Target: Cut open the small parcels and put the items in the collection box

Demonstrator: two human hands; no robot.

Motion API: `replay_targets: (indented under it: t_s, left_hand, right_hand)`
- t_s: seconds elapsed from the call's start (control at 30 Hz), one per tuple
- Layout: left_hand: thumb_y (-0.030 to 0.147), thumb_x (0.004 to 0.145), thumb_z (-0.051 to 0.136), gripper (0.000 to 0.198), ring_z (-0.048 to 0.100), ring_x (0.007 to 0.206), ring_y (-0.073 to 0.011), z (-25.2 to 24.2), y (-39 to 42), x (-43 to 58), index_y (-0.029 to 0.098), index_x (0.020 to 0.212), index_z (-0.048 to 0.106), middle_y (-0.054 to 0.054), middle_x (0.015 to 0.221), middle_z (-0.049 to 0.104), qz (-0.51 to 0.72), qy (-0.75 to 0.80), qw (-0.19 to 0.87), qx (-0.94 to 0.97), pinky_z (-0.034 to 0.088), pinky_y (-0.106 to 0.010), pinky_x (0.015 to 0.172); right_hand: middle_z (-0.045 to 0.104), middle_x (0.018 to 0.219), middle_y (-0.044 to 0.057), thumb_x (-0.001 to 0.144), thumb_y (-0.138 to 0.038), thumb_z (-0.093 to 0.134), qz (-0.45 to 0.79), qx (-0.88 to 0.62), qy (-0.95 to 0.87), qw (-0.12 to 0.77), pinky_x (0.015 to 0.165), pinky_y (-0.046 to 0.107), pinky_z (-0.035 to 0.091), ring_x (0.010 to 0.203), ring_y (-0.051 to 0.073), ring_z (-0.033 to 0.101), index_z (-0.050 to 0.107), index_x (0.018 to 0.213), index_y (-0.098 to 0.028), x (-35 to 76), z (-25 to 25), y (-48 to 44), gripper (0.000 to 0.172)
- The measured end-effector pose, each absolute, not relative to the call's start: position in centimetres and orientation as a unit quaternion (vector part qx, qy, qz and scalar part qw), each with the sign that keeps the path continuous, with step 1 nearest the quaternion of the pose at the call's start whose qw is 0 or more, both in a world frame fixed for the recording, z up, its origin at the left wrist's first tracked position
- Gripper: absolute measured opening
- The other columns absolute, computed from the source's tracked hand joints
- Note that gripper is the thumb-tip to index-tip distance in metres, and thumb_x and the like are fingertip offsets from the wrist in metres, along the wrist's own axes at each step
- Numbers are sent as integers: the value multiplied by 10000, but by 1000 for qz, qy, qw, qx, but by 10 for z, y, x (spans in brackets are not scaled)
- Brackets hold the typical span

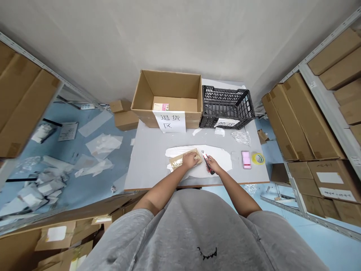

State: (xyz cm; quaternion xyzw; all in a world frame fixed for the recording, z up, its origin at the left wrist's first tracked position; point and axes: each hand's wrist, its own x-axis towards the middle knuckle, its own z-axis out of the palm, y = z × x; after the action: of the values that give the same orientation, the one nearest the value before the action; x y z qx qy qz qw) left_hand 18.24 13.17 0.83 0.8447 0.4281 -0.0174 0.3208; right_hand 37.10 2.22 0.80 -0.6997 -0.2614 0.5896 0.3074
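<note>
Gripping box cutter in right hand; left hand lying open on cardboard packet.

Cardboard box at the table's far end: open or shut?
Open: the cardboard box shows its inside from above, with a small pink-and-cream packet within.

A plain off-white wall rises straight ahead of me, beyond the far edge of my grey worktable. On my right, steel shelving holds long brown cardboard cartons, and more cartons fill the shelves to my left. Below, the pale blue floor is strewn with white plastic wrappers. The light falls soft and even.
</note>
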Motion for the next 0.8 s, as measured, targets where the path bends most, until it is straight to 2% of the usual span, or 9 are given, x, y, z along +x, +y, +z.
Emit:
replay_targets:
  t_s: [0.23,0.4,0.53,0.8]
  left_hand:
    - [356,922,713,267,690,1213,-326,9,138,188,222,1138,795,-111,1269,777,-26,426,322,845,459,-430,1055]
    - [405,990,664,256,677,1237,-319,8,141,188,245,1139,798,-96,1266,787,-18,419,326,847,457,-426,1047]
    - [369,1002,650,224,677,1228,-298,8,136,185,261,1131,797,-73,1258,788,1,420,337,843,440,-425,1059]
    - [388,1023,636,212,654,1217,-274,11,131,181,268,1121,780,-62,1192,754,19,400,350,847,437,-416,1058]
  right_hand:
    - [608,572,-78,1017,-633,616,598,-695,-285,282,466,209,511,477,159,639,578,1092,-264,368,20,-1,378]
    - [558,529,-91,1033,-608,574,582,-702,-285,294,432,211,465,433,156,578,572,1050,-264,358,18,11,344]
    - [543,517,-97,1041,-558,570,569,-714,-282,293,403,206,419,406,152,554,569,1035,-264,352,17,8,294]
    - [549,529,-96,1032,-597,642,563,-734,-272,265,405,198,393,396,139,543,572,1023,-259,346,24,6,345]
